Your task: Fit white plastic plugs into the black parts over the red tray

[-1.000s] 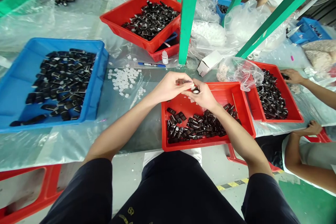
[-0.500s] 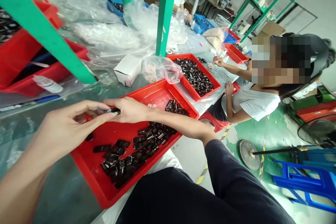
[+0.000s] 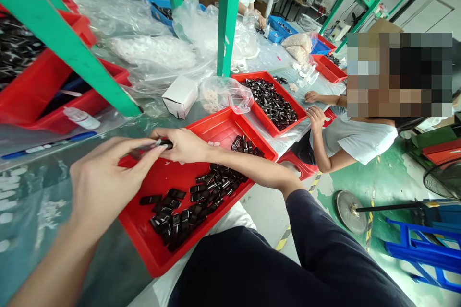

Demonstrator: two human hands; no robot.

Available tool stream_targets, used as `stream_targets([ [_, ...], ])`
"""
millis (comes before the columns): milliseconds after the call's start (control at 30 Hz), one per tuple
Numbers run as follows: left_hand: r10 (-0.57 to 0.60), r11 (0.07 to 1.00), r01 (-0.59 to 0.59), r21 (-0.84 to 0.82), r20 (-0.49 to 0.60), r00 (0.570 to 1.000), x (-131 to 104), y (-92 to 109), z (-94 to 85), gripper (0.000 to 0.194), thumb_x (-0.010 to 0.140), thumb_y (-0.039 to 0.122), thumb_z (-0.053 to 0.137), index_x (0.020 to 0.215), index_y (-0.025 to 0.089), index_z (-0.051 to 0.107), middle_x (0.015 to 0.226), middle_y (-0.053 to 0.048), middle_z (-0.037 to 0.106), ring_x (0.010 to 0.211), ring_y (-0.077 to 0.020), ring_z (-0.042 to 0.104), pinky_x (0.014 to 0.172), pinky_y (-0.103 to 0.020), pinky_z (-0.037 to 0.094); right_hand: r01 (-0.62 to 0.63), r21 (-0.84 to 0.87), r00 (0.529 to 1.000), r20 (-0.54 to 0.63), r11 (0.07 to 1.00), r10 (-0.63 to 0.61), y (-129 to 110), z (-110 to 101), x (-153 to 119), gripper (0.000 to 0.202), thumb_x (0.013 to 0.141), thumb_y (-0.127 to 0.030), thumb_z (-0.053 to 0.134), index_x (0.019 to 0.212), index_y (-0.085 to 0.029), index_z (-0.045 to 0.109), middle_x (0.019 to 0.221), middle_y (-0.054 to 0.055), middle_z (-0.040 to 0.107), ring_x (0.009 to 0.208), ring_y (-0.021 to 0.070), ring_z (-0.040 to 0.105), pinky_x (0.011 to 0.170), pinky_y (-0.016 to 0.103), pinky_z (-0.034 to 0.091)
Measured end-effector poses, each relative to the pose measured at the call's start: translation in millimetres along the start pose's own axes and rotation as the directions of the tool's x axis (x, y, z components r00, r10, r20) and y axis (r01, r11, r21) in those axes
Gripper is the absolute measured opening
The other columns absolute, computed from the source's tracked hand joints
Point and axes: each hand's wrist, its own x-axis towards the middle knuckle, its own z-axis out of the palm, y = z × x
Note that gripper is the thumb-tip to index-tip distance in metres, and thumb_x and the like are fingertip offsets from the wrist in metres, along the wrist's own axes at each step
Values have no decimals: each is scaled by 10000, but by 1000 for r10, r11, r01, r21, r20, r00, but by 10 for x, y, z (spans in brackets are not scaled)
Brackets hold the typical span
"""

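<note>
My left hand [image 3: 104, 177] is closed in a pinch, its thumb and fingertips pressed against one end of a small black glossy part [image 3: 166, 143]. Wrapped around the other end of that part is my right hand [image 3: 185, 145], with most of its fingers hidden. Both hands meet over the upper left of a red tray [image 3: 158, 254]. Many loose black parts [image 3: 180, 216] like it lie heaped in the tray, and a few small pale pieces [image 3: 214, 144] rest near its far side.
A second red tray [image 3: 300, 114] of black parts adjoins mine, with a co-worker [image 3: 363, 139] seated beside it. Behind stand a white box [image 3: 180, 97], a clear bag [image 3: 219, 96] and a green post [image 3: 225, 24]. A marker [image 3: 50, 145], a bottle [image 3: 81, 117] and white pieces [image 3: 7, 192] lie left.
The view has shifted slightly, so the scene sits a little to the right. My hands stay together on the black part. The co-worker's hands have come closer together.
</note>
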Motion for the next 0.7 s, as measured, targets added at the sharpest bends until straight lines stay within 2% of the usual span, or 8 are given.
stream_targets([
  [133, 80, 996, -77, 47, -68, 994, -34, -96, 66, 213, 950, 419, 631, 947, 259, 772, 899, -25, 768, 794, -224, 716, 721, -333, 514, 18, -85, 999, -49, 996, -22, -64, -6, -48, 49, 913, -187, 553, 937, -215, 520, 781, -50, 615, 672, 125, 587, 678, 248, 422],
  [300, 45, 999, -45, 1, 0, 999, -30, -163, 72, 231, 922, 424, 670, 940, 217, 771, 826, -8, 745, 712, -181, 695, 669, -286, 496, 15, -168, 1000, -18, 986, -18, -94, -25, -71, 92, 923, -186, 530, 1004, -207, 565, 818, -19, 649, 707, 160, 617, 672, 264, 425],
  [500, 111, 993, -110, 31, -31, 993, -46, -172, 82, 186, 944, 354, 673, 967, 192, 761, 880, -32, 751, 757, -188, 695, 718, -286, 497, 7, -76, 1000, -25, 997, -9, -109, -24, -92, 115, 893, -131, 511, 978, -193, 558, 772, -34, 619, 671, 135, 613, 651, 232, 432],
  [700, 95, 992, -100, 72, 65, 993, -38, -176, 72, 275, 942, 411, 650, 1096, 197, 726, 999, -57, 742, 877, -240, 703, 828, -338, 520, 141, -16, 982, -122, 990, -142, 64, 91, -17, 144, 848, -124, 530, 971, -196, 505, 794, -39, 580, 674, 126, 551, 656, 235, 405],
])
